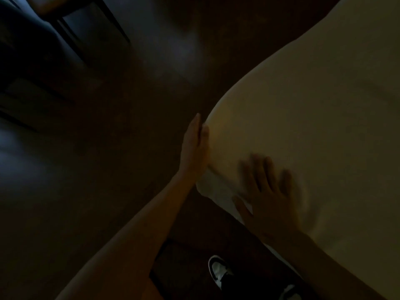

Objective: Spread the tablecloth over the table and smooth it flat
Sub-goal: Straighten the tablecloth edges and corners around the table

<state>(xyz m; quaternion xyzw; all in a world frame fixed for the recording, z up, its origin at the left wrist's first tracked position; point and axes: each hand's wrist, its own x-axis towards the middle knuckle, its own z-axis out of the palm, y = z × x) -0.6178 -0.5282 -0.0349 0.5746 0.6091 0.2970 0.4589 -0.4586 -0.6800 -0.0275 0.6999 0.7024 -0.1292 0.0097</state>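
The head view is dim. A pale cloth (313, 118) covers the desk on the right side of the scene, its edge running from far right down to near centre, with a rounded corner at about the middle. Dark floor (108, 148) fills the left.

The left hand (194, 146) stands flat against the hanging side of the cloth at that corner, fingers straight and pressed together, pointing away from the person. The right hand (266, 191) lies palm down on top of the cloth just inside the near edge, fingers spread; it is blurred. Between the two hands a lighter flap of cloth hangs over the edge.

The cloth stretches far and right from both hands, so smoothing probably runs that way; the right hand is nearer the open top. A shoe (218, 269) shows near the bottom. No containers are visible.
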